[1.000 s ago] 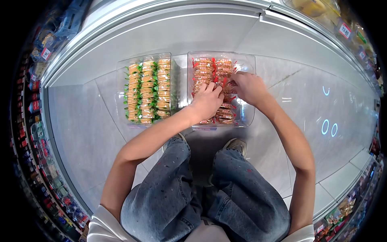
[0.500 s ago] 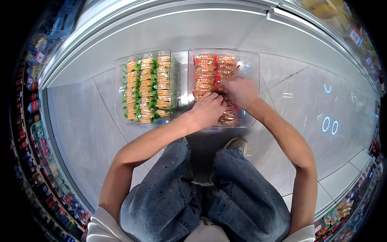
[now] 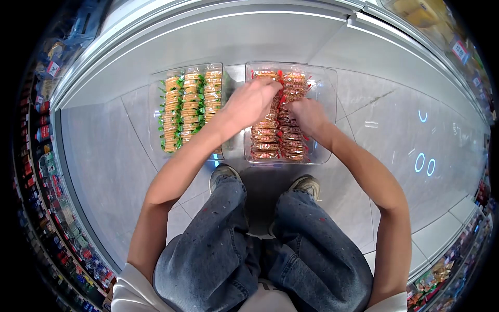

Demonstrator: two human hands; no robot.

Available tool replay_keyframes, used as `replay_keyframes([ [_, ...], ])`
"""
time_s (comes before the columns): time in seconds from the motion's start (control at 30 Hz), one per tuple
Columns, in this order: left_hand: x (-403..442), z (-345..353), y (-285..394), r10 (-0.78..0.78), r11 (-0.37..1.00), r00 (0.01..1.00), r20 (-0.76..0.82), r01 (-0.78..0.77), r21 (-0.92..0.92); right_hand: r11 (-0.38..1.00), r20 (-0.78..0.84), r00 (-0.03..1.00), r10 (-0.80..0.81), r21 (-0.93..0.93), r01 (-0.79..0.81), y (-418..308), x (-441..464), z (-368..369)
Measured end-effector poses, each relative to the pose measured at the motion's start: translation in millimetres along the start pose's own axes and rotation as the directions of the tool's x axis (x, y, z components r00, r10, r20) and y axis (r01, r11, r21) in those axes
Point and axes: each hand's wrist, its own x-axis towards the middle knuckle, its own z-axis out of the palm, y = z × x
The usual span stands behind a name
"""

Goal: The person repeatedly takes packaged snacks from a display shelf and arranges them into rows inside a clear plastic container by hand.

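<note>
Two clear plastic bins stand side by side on the floor. The right bin [image 3: 325, 78] holds two rows of wrapped biscuit packets [image 3: 266, 139] with red wrapper ends. Over its left row is my left hand [image 3: 254, 101], fingers bent together with the tips at the middle seam. My right hand [image 3: 310, 115] curls over the right row, its fingertips down among the packets. What either hand pinches is hidden. In the left bin [image 3: 156, 93] are three rows of pale round biscuits in wrappers with green ends [image 3: 191, 104], partly covered by my left forearm.
A pale cabinet front [image 3: 260, 39] rises just beyond the bins. Grey floor tiles [image 3: 358, 151] surround them. My shoes [image 3: 306, 186] are close to the near side of the bins. Stocked shelves [image 3: 57, 208] line the left edge, with more goods at the right.
My left hand has moved up and away from me, from the near middle of the right bin to its far left row. The near packets now show. My right hand stays over the right row.
</note>
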Motion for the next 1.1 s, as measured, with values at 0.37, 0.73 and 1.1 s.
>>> replay_keyframes([
  [0.37, 43.0, -99.3, 25.8, 0.097, 0.992, 0.857, -0.506, -0.127, -0.025, 0.958, -0.520, 0.846, 0.117, 0.284, 0.042, -26.8, -10.4, -154.6],
  [0.73, 137.8, -164.9, 40.0, 0.171, 0.981, 0.756, -0.632, -0.190, 0.039, 0.893, -0.934, 0.288, -0.210, -0.303, -0.333, -1.9, 55.0, -299.6],
  [1.1, 117.2, -160.7, 58.3, -0.033, 0.942, 0.797, -0.603, -0.176, -0.285, 0.893, -0.902, 0.426, -0.068, -0.246, -0.378, -14.7, 31.7, -303.9],
])
